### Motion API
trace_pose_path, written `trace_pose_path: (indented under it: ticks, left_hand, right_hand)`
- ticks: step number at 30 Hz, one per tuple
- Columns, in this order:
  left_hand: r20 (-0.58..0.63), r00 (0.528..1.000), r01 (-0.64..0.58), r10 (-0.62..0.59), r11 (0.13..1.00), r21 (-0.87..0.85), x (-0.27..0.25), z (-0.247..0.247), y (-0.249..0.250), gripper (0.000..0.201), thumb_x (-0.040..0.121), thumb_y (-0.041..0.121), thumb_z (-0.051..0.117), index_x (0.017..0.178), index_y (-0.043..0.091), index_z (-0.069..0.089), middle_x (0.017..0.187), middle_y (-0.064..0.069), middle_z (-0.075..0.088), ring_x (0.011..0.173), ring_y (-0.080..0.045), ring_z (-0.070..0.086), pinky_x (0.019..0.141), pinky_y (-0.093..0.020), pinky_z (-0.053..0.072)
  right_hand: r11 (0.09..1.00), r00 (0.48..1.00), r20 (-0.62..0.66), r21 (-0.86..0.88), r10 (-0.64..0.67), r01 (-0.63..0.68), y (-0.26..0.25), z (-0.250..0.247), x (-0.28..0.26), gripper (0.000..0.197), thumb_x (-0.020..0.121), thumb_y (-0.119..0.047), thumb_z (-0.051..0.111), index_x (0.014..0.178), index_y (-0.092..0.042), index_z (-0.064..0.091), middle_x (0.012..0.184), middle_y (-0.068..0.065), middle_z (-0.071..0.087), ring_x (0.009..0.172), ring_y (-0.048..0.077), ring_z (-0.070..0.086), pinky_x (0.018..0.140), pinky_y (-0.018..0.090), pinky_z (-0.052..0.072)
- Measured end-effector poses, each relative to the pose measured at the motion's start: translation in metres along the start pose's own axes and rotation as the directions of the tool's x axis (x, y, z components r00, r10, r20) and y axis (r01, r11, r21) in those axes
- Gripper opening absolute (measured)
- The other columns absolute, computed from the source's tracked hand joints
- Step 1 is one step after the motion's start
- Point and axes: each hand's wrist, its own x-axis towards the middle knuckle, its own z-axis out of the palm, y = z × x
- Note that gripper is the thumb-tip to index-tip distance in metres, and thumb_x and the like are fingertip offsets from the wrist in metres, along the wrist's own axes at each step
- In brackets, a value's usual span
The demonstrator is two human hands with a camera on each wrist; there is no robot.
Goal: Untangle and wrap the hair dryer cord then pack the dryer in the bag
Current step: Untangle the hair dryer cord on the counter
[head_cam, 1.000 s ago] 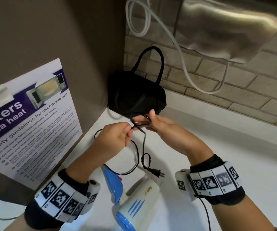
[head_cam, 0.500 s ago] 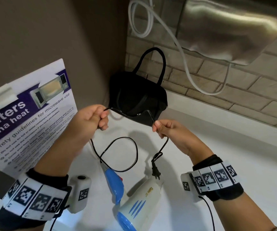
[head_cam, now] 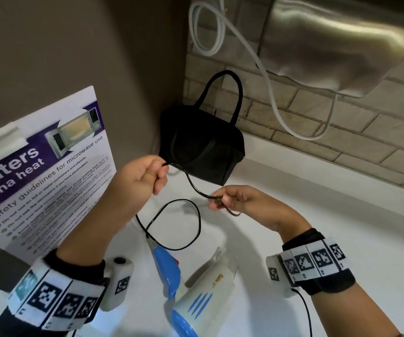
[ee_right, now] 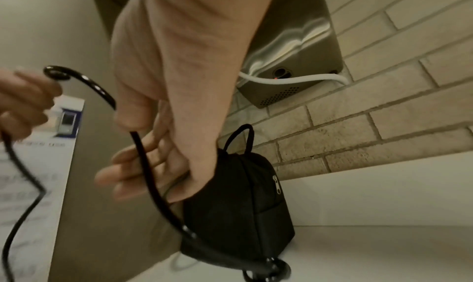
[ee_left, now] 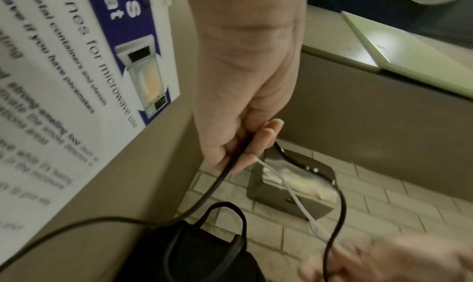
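Note:
A black cord (head_cam: 192, 185) sags between my two raised hands. My left hand (head_cam: 158, 171) pinches one end of that span; the left wrist view shows the cord (ee_left: 215, 187) leaving the curled fingers (ee_left: 266, 133). My right hand (head_cam: 220, 201) holds the other end between thumb and fingers, with the cord (ee_right: 151, 183) hanging below it. A loose loop lies on the counter and runs to the white and blue hair dryer (head_cam: 203, 293), which lies on its side near me. The black bag (head_cam: 201, 147) stands in the corner behind the hands. I cannot see the plug plainly.
A microwave safety poster (head_cam: 42, 171) leans on the left wall. On the brick wall hangs a steel wall unit (head_cam: 329, 40) with a white cable (head_cam: 266, 76) looping beneath it. The white counter (head_cam: 329, 215) stretches to the right.
From pinching the cord close together, my hands pulled apart, then drew slightly nearer again. The span now sags between them, and the plug has swung out of sight under my right hand.

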Motion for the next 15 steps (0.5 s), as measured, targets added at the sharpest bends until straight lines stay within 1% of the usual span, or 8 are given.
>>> trace_pose_path:
  ticks: [1, 3, 5, 7, 9, 11, 13, 15]
  left_hand:
    - [-0.002, 1.000, -0.004, 0.004, 0.999, 0.042, 0.000, 0.001, -0.001, 0.034, 0.097, 0.021, 0.034, 0.066, 0.022, 0.046, 0.049, 0.012, 0.046, 0.055, -0.005, 0.038, 0.057, -0.010, 0.034]
    - [0.006, 1.000, 0.001, -0.002, 0.996, 0.092, 0.001, 0.004, -0.001, 0.032, 0.097, 0.024, 0.036, 0.068, 0.021, 0.049, 0.049, 0.012, 0.047, 0.053, -0.005, 0.036, 0.052, -0.011, 0.031]
    - [0.023, 1.000, 0.000, -0.003, 0.993, 0.116, 0.001, 0.010, 0.001, 0.035, 0.100, 0.021, 0.039, 0.067, 0.021, 0.052, 0.048, 0.012, 0.048, 0.052, -0.005, 0.037, 0.052, -0.012, 0.031]
    - [0.034, 0.999, -0.013, 0.008, 0.987, 0.158, -0.002, 0.018, 0.007, 0.036, 0.101, 0.014, 0.039, 0.069, 0.018, 0.056, 0.047, 0.014, 0.049, 0.047, -0.004, 0.039, 0.047, -0.010, 0.032]
    - [0.038, 0.999, -0.033, 0.027, 0.986, 0.166, -0.004, 0.025, 0.015, 0.034, 0.100, 0.015, 0.039, 0.072, 0.015, 0.057, 0.047, 0.015, 0.050, 0.042, -0.002, 0.042, 0.044, -0.009, 0.032]
    - [0.019, 0.999, -0.042, 0.041, 0.995, 0.088, -0.004, 0.026, 0.021, 0.033, 0.099, 0.023, 0.041, 0.070, 0.017, 0.056, 0.046, 0.015, 0.049, 0.040, -0.001, 0.041, 0.044, -0.009, 0.031]
    - [-0.028, 0.999, -0.041, 0.040, 0.999, -0.035, -0.003, 0.018, 0.026, 0.030, 0.090, 0.031, 0.039, 0.066, 0.022, 0.053, 0.046, 0.013, 0.046, 0.044, 0.000, 0.037, 0.048, -0.011, 0.029]
    - [-0.084, 0.996, -0.020, 0.004, 0.982, -0.186, -0.003, 0.002, 0.033, 0.033, 0.088, 0.025, 0.039, 0.059, 0.026, 0.055, 0.047, 0.013, 0.045, 0.047, 0.000, 0.034, 0.055, -0.020, 0.029]
  right_hand:
    - [0.999, 0.999, 0.033, 0.036, -0.029, 0.028, -0.006, -0.001, -0.002, 0.028, 0.100, -0.013, 0.043, 0.123, -0.008, 0.059, 0.120, 0.006, 0.067, 0.116, 0.012, 0.059, 0.100, 0.024, 0.039]
    - [0.985, 0.994, 0.059, 0.151, -0.089, 0.080, -0.023, -0.002, -0.004, 0.039, 0.094, -0.008, 0.038, 0.131, -0.010, 0.053, 0.131, 0.007, 0.061, 0.128, 0.013, 0.051, 0.110, 0.032, 0.029]
    - [0.960, 0.990, 0.056, 0.256, -0.127, 0.108, -0.042, -0.001, -0.004, 0.051, 0.086, -0.011, 0.034, 0.134, -0.008, 0.050, 0.134, 0.009, 0.059, 0.131, 0.015, 0.048, 0.114, 0.035, 0.026]
    - [0.964, 0.990, 0.045, 0.238, -0.131, 0.117, -0.060, 0.004, -0.002, 0.047, 0.094, -0.023, 0.033, 0.135, -0.010, 0.050, 0.127, 0.008, 0.064, 0.125, 0.014, 0.054, 0.113, 0.036, 0.030]
    - [0.982, 0.986, 0.056, 0.122, -0.154, 0.147, -0.074, 0.013, -0.001, 0.038, 0.102, -0.032, 0.034, 0.124, -0.014, 0.058, 0.101, 0.005, 0.072, 0.104, 0.010, 0.064, 0.106, 0.032, 0.040]
    - [0.974, 0.972, 0.059, 0.017, -0.227, 0.226, -0.080, 0.023, 0.000, 0.031, 0.103, -0.027, 0.035, 0.098, -0.021, 0.066, 0.067, 0.000, 0.055, 0.069, 0.009, 0.056, 0.087, 0.032, 0.046]
    - [0.965, 0.964, 0.053, -0.037, -0.259, 0.261, -0.076, 0.028, 0.004, 0.032, 0.102, -0.023, 0.036, 0.081, -0.021, 0.060, 0.059, -0.005, 0.039, 0.057, 0.008, 0.038, 0.069, 0.028, 0.041]
    - [0.959, 0.969, 0.053, -0.141, -0.243, 0.248, -0.062, 0.025, 0.008, 0.033, 0.102, -0.017, 0.035, 0.073, -0.018, 0.052, 0.060, -0.011, 0.038, 0.056, 0.004, 0.034, 0.062, 0.015, 0.035]
